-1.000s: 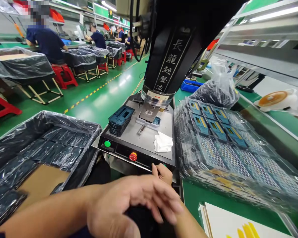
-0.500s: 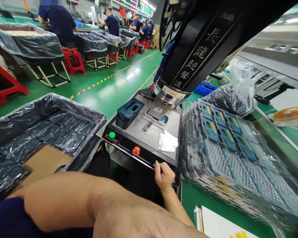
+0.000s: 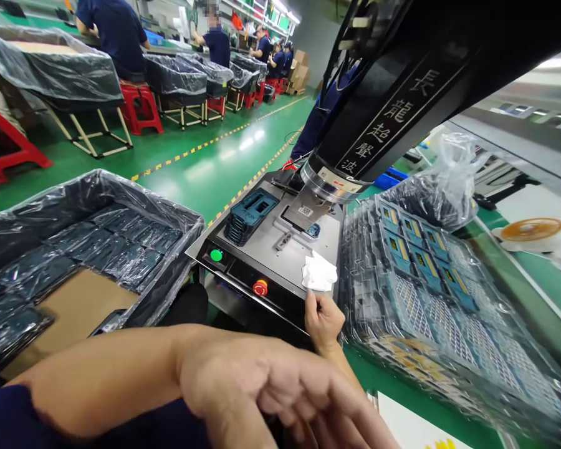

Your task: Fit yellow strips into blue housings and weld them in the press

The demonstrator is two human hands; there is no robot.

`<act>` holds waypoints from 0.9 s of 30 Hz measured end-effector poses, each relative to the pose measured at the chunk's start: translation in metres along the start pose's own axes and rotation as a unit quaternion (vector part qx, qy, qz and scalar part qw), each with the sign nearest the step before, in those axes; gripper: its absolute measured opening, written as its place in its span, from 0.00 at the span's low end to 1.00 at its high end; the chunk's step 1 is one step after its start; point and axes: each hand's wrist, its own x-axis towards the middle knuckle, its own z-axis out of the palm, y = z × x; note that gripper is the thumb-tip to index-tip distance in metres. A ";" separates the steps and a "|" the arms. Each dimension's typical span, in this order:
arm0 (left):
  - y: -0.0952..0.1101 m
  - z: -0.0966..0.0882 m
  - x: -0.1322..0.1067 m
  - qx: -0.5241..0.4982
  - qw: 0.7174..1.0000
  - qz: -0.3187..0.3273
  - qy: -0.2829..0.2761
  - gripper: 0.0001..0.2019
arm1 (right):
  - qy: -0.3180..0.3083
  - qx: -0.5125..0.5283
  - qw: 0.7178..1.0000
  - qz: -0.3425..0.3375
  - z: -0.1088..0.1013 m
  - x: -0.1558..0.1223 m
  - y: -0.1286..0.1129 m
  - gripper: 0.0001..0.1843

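My left hand (image 3: 290, 393) crosses the foreground, palm partly showing and fingers loosely spread, with nothing visible in it. My right hand (image 3: 325, 319) is a loose fist at the front right edge of the machine base (image 3: 280, 268), just below a crumpled white cloth (image 3: 318, 272). Above the base, the black press head carries a metal horn (image 3: 303, 211), lowered over a blue-grey part (image 3: 313, 231) in a light fixture (image 3: 297, 232). Left of the fixture stands a stack of blue-grey plastic frames (image 3: 250, 217). A green button (image 3: 215, 255) and a red emergency stop (image 3: 260, 287) sit on the front panel.
A plastic-lined bin (image 3: 187, 243) at left holds wrapped dark parts and cardboard (image 3: 81, 308). At right, stacked clear trays (image 3: 402, 312) hold blue-grey parts. Behind them is a plastic-covered bin (image 3: 449, 181). Co-workers (image 3: 112, 37) sit along a far bench; red stools (image 3: 140, 106) stand there.
My left hand has come back from the lower right, so its palm and fingers now show. My right fist remains by the machine's front right edge. The view has shifted slightly.
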 end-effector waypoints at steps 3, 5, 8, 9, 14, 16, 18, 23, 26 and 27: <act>-0.023 -0.020 -0.011 -0.030 0.997 0.041 0.063 0.38 | -0.004 -0.011 0.999 0.042 0.010 0.036 0.008 0.17; -0.044 -0.035 -0.020 -0.045 0.988 0.064 0.136 0.33 | -0.009 -0.017 0.998 0.054 0.021 0.061 0.017 0.16; -0.068 -0.050 -0.036 -0.053 0.965 0.057 0.250 0.26 | -0.010 -0.046 0.997 0.053 0.043 0.097 0.036 0.17; -0.074 -0.053 -0.042 -0.052 0.956 0.050 0.283 0.24 | -0.011 -0.061 0.997 0.055 0.051 0.108 0.043 0.17; -0.093 -0.060 -0.072 -0.050 0.908 0.033 0.415 0.22 | -0.078 -0.130 0.984 0.098 0.087 0.147 0.067 0.20; -0.099 -0.061 -0.082 -0.053 0.893 0.035 0.445 0.22 | -0.099 -0.131 0.982 0.093 0.097 0.155 0.072 0.17; -0.104 -0.062 -0.089 -0.055 0.882 0.039 0.465 0.21 | -0.112 -0.129 0.982 0.084 0.105 0.159 0.073 0.15; -0.112 -0.067 -0.095 -0.060 0.870 0.033 0.488 0.18 | -0.116 -0.131 0.982 0.073 0.113 0.161 0.072 0.15; -0.112 -0.069 -0.094 -0.052 0.869 0.029 0.491 0.19 | -0.113 -0.128 0.983 0.061 0.112 0.161 0.071 0.17; -0.112 -0.069 -0.094 -0.049 0.869 0.028 0.492 0.19 | -0.110 -0.127 0.984 0.057 0.111 0.161 0.071 0.18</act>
